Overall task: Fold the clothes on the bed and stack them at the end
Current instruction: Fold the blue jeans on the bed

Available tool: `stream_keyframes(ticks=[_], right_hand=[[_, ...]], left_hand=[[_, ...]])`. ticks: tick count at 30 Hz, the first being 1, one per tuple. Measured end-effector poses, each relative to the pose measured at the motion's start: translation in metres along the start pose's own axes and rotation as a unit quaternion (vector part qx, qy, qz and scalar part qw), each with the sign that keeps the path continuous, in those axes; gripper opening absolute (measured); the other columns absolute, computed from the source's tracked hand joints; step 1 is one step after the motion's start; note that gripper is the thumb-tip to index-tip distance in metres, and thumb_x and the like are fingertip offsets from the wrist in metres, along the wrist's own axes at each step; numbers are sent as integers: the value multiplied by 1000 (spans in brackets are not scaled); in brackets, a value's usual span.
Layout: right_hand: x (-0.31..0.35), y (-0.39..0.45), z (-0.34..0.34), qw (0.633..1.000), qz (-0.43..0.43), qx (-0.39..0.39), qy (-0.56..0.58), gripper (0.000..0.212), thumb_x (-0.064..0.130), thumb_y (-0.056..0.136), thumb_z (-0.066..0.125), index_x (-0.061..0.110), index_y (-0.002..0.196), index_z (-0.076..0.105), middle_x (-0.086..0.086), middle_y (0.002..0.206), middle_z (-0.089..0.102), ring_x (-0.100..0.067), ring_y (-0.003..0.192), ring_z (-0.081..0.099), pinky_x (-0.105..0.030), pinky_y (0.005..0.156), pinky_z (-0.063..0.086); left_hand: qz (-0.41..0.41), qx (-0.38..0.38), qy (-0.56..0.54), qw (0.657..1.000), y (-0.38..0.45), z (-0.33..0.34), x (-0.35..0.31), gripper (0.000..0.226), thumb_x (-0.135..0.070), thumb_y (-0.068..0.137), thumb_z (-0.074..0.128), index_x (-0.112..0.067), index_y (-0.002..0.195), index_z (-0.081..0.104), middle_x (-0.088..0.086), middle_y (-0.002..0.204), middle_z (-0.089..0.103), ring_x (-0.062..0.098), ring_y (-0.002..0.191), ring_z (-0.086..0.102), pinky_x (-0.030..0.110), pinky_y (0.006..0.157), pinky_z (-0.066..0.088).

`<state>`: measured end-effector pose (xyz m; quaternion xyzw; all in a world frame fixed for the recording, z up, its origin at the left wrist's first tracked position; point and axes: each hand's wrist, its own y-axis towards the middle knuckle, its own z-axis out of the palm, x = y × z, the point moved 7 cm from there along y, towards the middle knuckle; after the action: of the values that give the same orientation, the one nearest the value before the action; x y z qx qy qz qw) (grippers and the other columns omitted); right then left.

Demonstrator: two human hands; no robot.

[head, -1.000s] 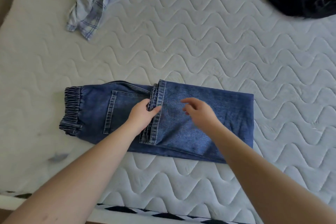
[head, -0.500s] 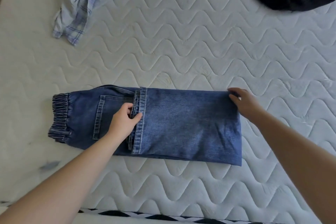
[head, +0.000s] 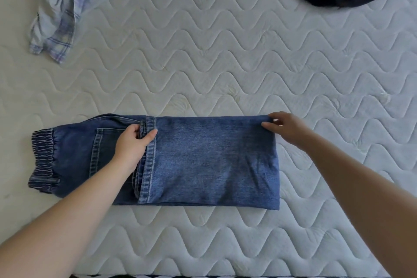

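Quilted bed (head: 225, 63) carries our jeans (head: 203, 160) near its front edge, long axis running left to right. Our left hand (head: 133, 144) pinches the hems; our right hand (head: 286, 129) grips the folded end's far corner.

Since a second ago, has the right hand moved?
Yes. The right hand has gone from the middle of the jeans to their far right corner, which it now pinches; the left hand grips the hems.
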<state>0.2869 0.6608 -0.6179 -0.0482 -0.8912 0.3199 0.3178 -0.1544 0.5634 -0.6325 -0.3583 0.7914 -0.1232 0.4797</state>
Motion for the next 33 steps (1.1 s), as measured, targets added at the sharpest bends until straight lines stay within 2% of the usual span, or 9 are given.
stream_keyframes(ticks=[4, 8, 10, 13, 16, 19, 23, 28, 33], right_hand=[[-3, -2, 4, 997, 28, -3, 73, 25, 56, 82, 68, 33, 91, 66, 16, 92, 68, -3, 85, 62, -24, 68, 42], [-5, -2, 8, 982, 39, -69, 173, 28, 33, 84, 76, 26, 106, 61, 4, 100, 68, -13, 91, 63, -25, 70, 49], [-4, -4, 14, 976, 45, -105, 187, 36, 26, 86, 75, 26, 117, 57, 3, 105, 66, -16, 95, 61, -28, 76, 49], [-8, -12, 22, 964, 80, -170, 186, 51, 31, 86, 74, 25, 130, 50, 6, 108, 62, -11, 91, 59, -29, 76, 45], [-15, -22, 33, 963, 139, -181, 142, 56, 56, 85, 65, 21, 125, 50, 8, 102, 59, -10, 82, 55, -29, 70, 42], [-19, -32, 44, 980, 146, -131, 35, 55, 72, 80, 58, 20, 97, 53, 10, 82, 57, -7, 69, 51, -26, 53, 33], [-29, -39, 51, 987, 119, -99, 39, 40, 60, 85, 62, 21, 86, 52, 6, 80, 60, -11, 71, 56, -27, 52, 34], [-46, -43, 39, 973, 75, -97, 197, 11, 37, 94, 61, 27, 91, 65, 9, 87, 71, -14, 86, 66, -33, 73, 51], [-76, -56, 16, 967, 71, -115, 214, 16, 25, 98, 55, 25, 87, 67, 4, 87, 73, -18, 85, 66, -38, 76, 53]], left_hand=[[8, -20, 36, 999, 2, -1, 0, 44, -45, 80, 77, -17, 109, 61, -4, 104, 68, 18, 98, 65, 38, 86, 53], [62, -62, 143, 986, -5, -2, -16, 40, -47, 80, 75, -21, 102, 54, -13, 87, 59, 18, 88, 62, 22, 61, 40], [109, -106, 184, 971, -15, -3, -28, 53, -43, 79, 77, -16, 115, 49, 1, 101, 57, 27, 96, 58, 31, 69, 45], [287, -184, 342, 876, -34, 2, -54, 66, -42, 88, 66, -9, 139, 40, 21, 134, 45, 38, 124, 44, 52, 95, 41], [416, -112, 441, 787, -47, 24, -53, 62, -45, 98, 41, -18, 153, 29, 16, 157, 25, 35, 143, 29, 55, 112, 25], [329, -48, 466, 820, -46, 31, -23, 67, -51, 98, 29, -20, 156, 18, 15, 163, 8, 34, 148, 16, 57, 116, 17], [252, -4, 468, 847, -44, 36, 1, 71, -55, 96, 18, -19, 157, 11, 17, 163, -2, 36, 149, 10, 56, 118, 16], [304, 6, 404, 863, -53, 50, -13, 66, -46, 99, 27, -15, 156, 17, 18, 162, -2, 37, 149, 8, 48, 117, 20], [352, 5, 401, 846, -70, 86, -26, 63, -40, 100, 36, -12, 155, 24, 20, 162, 0, 38, 149, 9, 47, 116, 23]])
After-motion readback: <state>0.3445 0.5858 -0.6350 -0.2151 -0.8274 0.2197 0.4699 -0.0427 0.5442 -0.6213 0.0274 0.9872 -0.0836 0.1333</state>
